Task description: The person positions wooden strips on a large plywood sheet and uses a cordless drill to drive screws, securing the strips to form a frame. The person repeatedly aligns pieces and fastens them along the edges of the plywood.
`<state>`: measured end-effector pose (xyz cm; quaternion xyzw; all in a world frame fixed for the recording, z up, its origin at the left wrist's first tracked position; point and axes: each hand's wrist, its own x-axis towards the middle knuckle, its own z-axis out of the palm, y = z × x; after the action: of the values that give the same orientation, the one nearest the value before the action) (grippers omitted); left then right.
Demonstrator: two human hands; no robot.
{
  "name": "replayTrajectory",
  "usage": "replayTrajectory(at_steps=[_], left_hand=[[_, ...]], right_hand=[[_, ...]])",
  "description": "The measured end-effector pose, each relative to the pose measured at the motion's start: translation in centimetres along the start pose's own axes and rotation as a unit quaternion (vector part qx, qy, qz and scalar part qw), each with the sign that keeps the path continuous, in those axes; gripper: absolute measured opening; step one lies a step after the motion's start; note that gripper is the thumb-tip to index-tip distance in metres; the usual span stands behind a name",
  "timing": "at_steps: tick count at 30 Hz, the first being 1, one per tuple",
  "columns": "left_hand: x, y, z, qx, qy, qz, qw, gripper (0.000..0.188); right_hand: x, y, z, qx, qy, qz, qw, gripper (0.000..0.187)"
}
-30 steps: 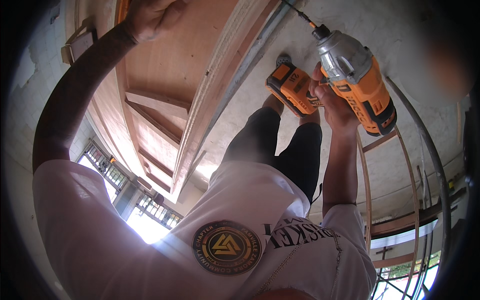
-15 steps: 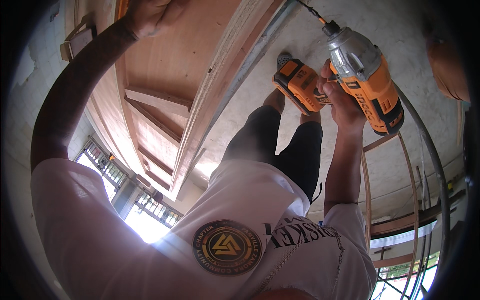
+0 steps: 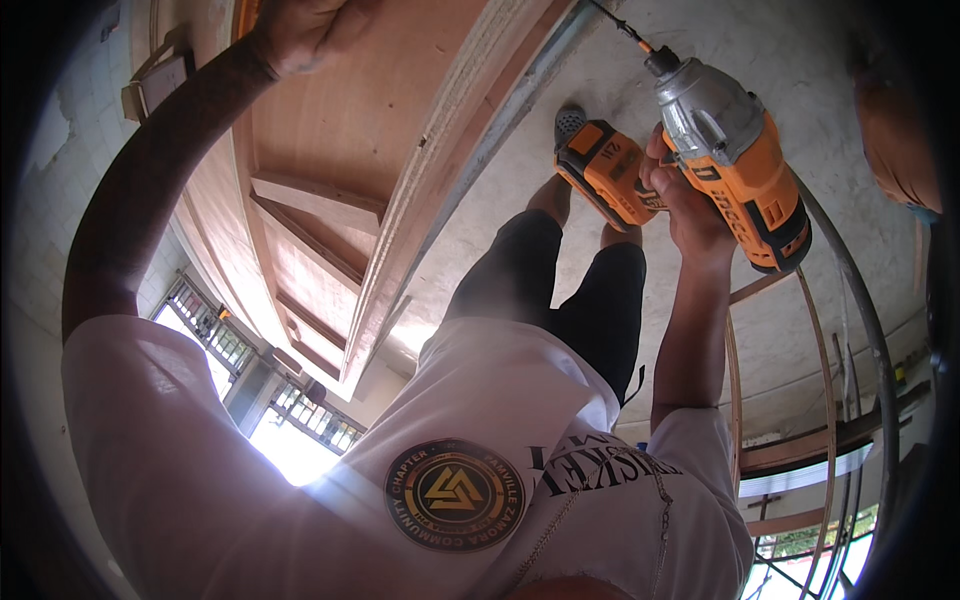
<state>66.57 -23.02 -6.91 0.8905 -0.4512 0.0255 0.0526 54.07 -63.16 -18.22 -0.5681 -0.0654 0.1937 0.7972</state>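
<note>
My right hand (image 3: 690,205) is wrapped round the grip of an orange and black cordless impact driver (image 3: 735,165) with a grey metal nose. Its long bit (image 3: 625,28) points up and left, close to the edge of a wooden panel frame (image 3: 425,150); the tip is near the top border. The orange battery pack (image 3: 605,172) faces left. At the upper left, my left hand (image 3: 312,38) lies over the pale plywood with its fingers curled. The top border cuts that hand off, so whatever it grips is hidden.
Short wooden braces (image 3: 318,200) cross the panel's inside. Below lies a grey concrete floor (image 3: 520,235). A dark curved pipe or hose (image 3: 865,290) and thin wooden strips (image 3: 828,370) stand at the right. Part of another person (image 3: 900,145) shows at the right rim.
The impact driver and my right hand have shifted very slightly to the right, its battery pack most visibly. My left hand holds its place.
</note>
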Motion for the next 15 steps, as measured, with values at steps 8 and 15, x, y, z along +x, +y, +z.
replayTrajectory(at_steps=[8, 15], left_hand=[[0.0, -0.4, 0.3, 0.016, 0.011, 0.027, 0.999, 0.047], [0.1, 0.0, -0.6, 0.001, -0.06, -0.033, 0.998, 0.048]], right_hand=[[-0.5, 0.6, -0.7, -0.053, -0.002, -0.01, 0.999, 0.044], [-1.2, 2.3, -3.2, -0.261, -0.004, -0.044, 0.964, 0.03]])
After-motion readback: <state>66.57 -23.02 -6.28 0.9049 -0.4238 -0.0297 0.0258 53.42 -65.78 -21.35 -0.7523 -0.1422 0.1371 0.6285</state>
